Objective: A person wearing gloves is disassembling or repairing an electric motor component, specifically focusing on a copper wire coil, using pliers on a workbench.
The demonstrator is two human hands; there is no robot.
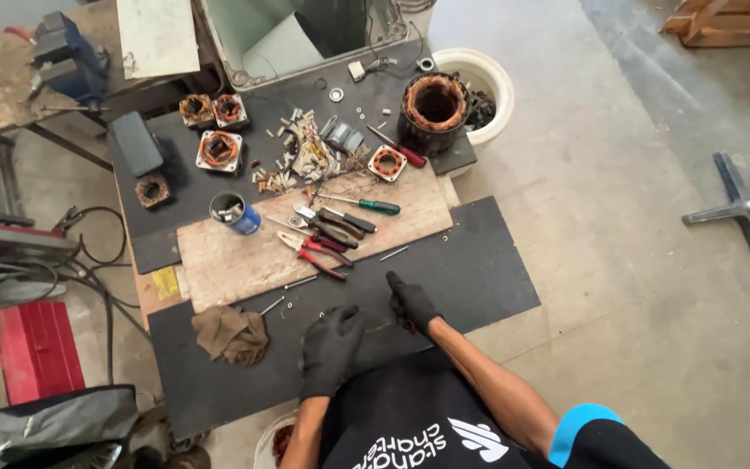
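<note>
The right hand (411, 303) rests loosely open on the black mat (479, 269), index finger pointing up toward the long bolt (394, 254) just beyond it (lying slantwise), nearer than the left hand (332, 347), also open and holding nothing.

Grey concrete floor (635, 260), low bench (479, 278) with black mats, wooden board (245, 260), red box (36, 347) left, wooden pallet (726, 22) far right, daylight.

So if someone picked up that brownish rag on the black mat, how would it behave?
The rag lies crumpled in soft folds, so it would probably hang limp and floppy. It looks thin, so likely light. Pushed, it would probably bunch and drag on the black mat rather than roll.
</note>
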